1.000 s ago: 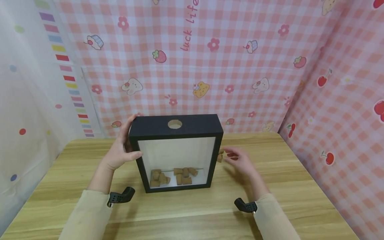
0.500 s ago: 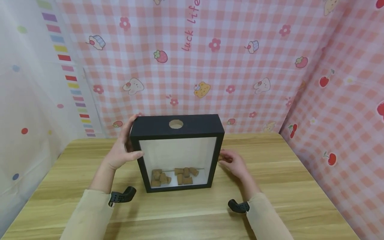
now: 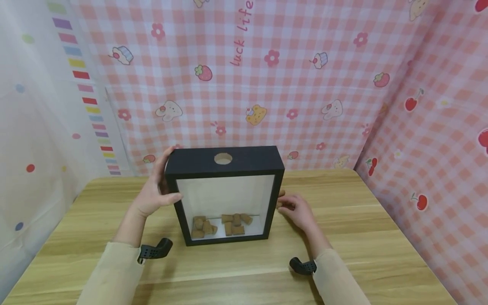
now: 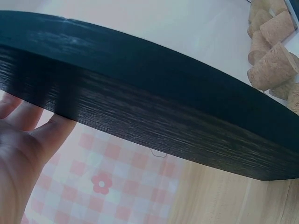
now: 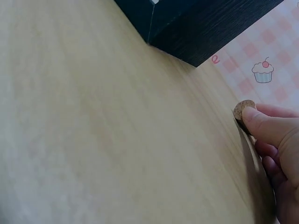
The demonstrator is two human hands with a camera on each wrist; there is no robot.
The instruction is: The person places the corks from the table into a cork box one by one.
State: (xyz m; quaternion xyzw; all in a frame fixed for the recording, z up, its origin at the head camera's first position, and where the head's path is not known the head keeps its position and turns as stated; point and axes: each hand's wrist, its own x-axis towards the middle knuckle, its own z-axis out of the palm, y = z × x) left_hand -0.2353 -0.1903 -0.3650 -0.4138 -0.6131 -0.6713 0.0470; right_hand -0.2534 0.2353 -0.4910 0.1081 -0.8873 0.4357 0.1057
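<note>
A black box frame [image 3: 225,163] with a clear front and a round hole [image 3: 223,159] in its top stands upright on the table. Several wine corks [image 3: 233,223] lie on its white floor. My left hand [image 3: 152,195] grips the frame's left side, thumb at the front edge and fingers reaching behind; in the left wrist view the fingers [image 4: 53,133] lie against its far edge. Beyond the frame's right side, my right hand [image 3: 299,208] pinches a cork [image 5: 244,110] close over the tabletop. Another bit of cork [image 3: 281,193] shows past the frame edge, partly hidden.
The wooden table [image 3: 228,271] runs back to a pink checked curtain [image 3: 244,84], with a second patterned curtain [image 3: 438,169] along the right. Each wrist carries a black camera mount, the left one [image 3: 155,249] and the right one [image 3: 303,267].
My right hand has moved left toward the frame's right side, covering most of the corks seen there earlier, and now pinches one. The left hand and frame have stayed put.
</note>
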